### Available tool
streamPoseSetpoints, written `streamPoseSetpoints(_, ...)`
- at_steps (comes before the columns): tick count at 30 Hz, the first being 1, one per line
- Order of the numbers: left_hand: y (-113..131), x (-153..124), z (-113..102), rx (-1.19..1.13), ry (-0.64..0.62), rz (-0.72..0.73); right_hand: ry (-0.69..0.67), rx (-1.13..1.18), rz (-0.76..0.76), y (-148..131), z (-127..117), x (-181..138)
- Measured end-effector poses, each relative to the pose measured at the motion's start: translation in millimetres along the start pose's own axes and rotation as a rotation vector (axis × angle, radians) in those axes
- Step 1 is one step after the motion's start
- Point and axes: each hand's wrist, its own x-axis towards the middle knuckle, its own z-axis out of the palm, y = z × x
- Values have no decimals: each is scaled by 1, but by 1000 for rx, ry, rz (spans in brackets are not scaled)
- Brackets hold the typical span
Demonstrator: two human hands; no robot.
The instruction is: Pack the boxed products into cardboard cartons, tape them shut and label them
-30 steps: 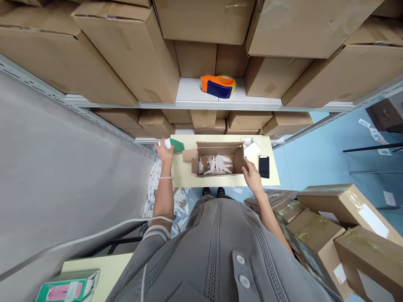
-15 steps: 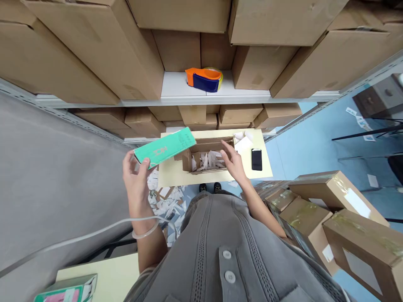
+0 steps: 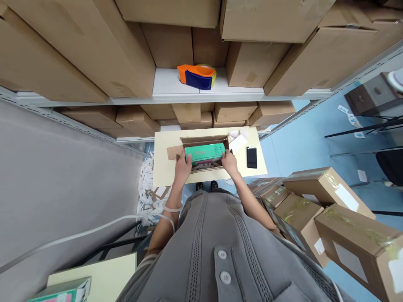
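Both hands hold a green box [image 3: 204, 152] over the open cardboard box [image 3: 201, 140] on the tabletop [image 3: 162, 172]: left hand [image 3: 182, 161] at its left end, right hand [image 3: 229, 159] at its right. A black phone [image 3: 252, 157] lies just right; a tape dispenser [image 3: 195, 76] sits on the far shelf [image 3: 163, 84].

Bright, flat light all over, coming from above. There's barely a shadow on the pale surface [image 3: 163, 172], only a soft dark band under the shelf [image 3: 170, 86]. The centre is sharp, and the green box [image 3: 204, 152] reads clean. Out at the edges the wide lens bends everything: shelf rails curve, the cartons [image 3: 355, 239] at right stretch, and there's a little sheen off their tape.
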Motion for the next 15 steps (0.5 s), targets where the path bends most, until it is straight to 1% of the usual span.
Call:
streamPoseSetpoints(3,2,11,12,256,-70,-76,11,-103,24,-5,0,3)
streamPoseSetpoints(6,2,21,21,391,-117,-89,37,-189,17,-8,1,6)
streamPoseSetpoints(9,1,28,28,484,-134,-51,39,-272,46,-10,3,8)
streamPoseSetpoints(11,1,31,30,522,-156,-56,17,-296,62,-11,5,10)
streamPoseSetpoints(15,-1,32,32,522,-176,-65,-39,-262,43,-11,7,12)
